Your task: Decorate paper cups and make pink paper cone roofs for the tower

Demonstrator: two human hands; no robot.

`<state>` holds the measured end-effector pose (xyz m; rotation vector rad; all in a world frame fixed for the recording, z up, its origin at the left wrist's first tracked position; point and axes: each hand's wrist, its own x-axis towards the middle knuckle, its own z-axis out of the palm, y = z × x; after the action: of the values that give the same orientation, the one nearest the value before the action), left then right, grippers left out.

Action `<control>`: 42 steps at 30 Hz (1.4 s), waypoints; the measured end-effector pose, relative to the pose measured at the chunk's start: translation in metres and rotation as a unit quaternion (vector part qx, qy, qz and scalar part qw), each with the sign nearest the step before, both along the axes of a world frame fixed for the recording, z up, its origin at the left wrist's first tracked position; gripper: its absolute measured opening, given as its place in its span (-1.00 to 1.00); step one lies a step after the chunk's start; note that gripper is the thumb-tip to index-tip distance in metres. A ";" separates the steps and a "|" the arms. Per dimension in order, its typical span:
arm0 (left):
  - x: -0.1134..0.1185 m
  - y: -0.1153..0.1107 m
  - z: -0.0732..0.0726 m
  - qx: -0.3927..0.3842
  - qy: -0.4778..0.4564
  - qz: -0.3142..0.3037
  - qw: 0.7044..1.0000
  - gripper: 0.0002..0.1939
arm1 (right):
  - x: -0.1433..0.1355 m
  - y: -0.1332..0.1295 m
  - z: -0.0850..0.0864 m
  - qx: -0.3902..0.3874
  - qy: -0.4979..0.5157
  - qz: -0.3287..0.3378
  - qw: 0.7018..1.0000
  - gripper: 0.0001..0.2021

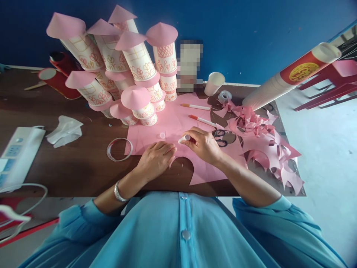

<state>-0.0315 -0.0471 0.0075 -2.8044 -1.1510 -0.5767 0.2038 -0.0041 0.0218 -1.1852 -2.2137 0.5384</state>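
Observation:
My right hand (203, 144) is closed around a white glue stick (184, 139), held tilted just above the pink paper (178, 111). Flat on that paper's front part lies my left hand (156, 158), its fingers stretched toward the glue stick; any small piece beneath them is hidden. A small pale round cap (162, 136) rests behind the left fingers. Black-handled scissors (220, 137) lie just right of my right hand. Two capped markers, one brown-tipped (195, 107) and one red-tipped (202, 121), are farther back on the paper.
Paper-cup towers with pink cone roofs (135, 98) stand at back left. Pink scraps (262, 137) cover the right side. A long cup stack (284, 80) leans there, near a single cup (214, 83). Left are a tape ring (119, 149), tissue (65, 131) and power strip (21, 156).

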 end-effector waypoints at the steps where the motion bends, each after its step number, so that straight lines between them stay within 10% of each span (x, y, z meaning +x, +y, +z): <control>1: 0.000 0.000 0.000 0.001 -0.001 -0.001 1.000 -0.85 | -0.001 0.000 -0.001 0.001 -0.002 0.000 1.000 -0.81; 32: -0.006 0.002 -0.011 -0.044 -0.010 -0.008 0.999 -0.77 | 0.014 0.012 0.021 0.068 -0.061 -0.092 0.992 -0.88; 42: -0.003 0.002 -0.008 -0.054 0.005 0.012 0.998 -0.78 | -0.013 -0.005 0.005 -0.002 -0.088 -0.014 0.996 -0.89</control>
<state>-0.0341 -0.0456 -0.0006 -2.8738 -1.2495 -0.5132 0.1913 -0.0088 0.0266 -1.3081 -2.3393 0.4413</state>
